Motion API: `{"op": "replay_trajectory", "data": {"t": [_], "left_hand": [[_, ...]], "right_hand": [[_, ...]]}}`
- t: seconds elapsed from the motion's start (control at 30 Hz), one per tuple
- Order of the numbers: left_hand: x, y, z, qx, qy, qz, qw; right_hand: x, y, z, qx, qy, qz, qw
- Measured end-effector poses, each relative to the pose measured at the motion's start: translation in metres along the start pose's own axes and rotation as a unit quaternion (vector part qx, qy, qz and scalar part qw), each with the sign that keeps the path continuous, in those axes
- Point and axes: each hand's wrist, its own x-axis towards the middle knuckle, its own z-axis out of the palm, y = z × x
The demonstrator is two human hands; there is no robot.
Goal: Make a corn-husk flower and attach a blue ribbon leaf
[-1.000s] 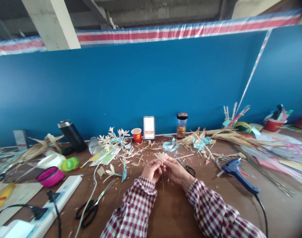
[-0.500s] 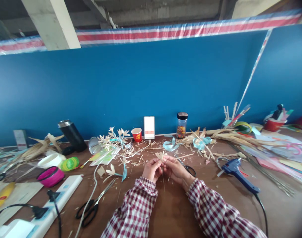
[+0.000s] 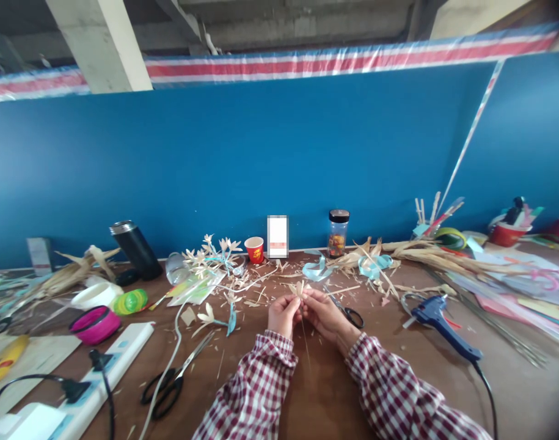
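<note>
My left hand [image 3: 283, 314] and my right hand [image 3: 324, 315] meet above the middle of the table, fingertips pinched together. Between them is a small cream corn-husk flower [image 3: 299, 288], its petals pointing up and away from me. A thin wire stem [image 3: 305, 342] hangs down below the fingers. The base of the flower is hidden by my fingertips. Just right of my right hand lies a pair of black-handled scissors [image 3: 354, 316], partly covered by that hand. Left of my left hand, a finished-looking husk flower with a blue-wrapped stem [image 3: 231, 320] rests on the table.
Larger scissors [image 3: 169, 385] lie front left beside a white cable and a power strip [image 3: 118, 366]. A blue glue gun [image 3: 444, 321] is at the right. Husk bundles [image 3: 426, 250], a paper cup [image 3: 255, 250], a jar [image 3: 338, 234] and a black flask [image 3: 136, 250] line the back.
The flower's petals show more spread above my fingertips, and the wire stem has tilted slightly. Both hands keep their pinch, nearly in place.
</note>
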Motion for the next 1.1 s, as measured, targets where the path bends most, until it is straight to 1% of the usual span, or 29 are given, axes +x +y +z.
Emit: {"op": "replay_trajectory", "data": {"t": [0.07,0.17,0.27,0.4,0.5,0.57,0.83,1.1], "left_hand": [[0.002,-0.002,0.0,-0.004,0.003,-0.001,1.0],[0.005,-0.004,0.0,-0.01,0.033,-0.01,0.999],[0.006,-0.005,0.0,-0.004,0.059,-0.008,0.998],[0.007,-0.007,-0.001,0.028,0.073,0.026,0.997],[0.01,-0.009,-0.004,0.069,0.078,0.065,0.992],[0.011,-0.01,-0.006,0.083,0.079,0.074,0.991],[0.013,-0.014,-0.007,0.068,0.073,0.048,0.994],[0.012,-0.011,-0.005,0.051,0.07,0.012,0.996]], "right_hand": [[0.001,0.001,0.002,0.007,0.007,0.0,1.0],[0.002,0.002,0.006,0.008,0.018,-0.004,1.0],[0.003,0.004,0.007,-0.015,0.031,-0.026,0.999],[0.006,0.01,0.003,-0.074,0.067,-0.068,0.993],[0.008,0.013,0.0,-0.114,0.084,-0.084,0.986],[0.009,0.014,-0.002,-0.128,0.089,-0.091,0.984],[0.011,0.014,-0.005,-0.189,0.102,-0.12,0.969],[0.009,0.014,-0.003,-0.174,0.113,-0.115,0.972]]}}
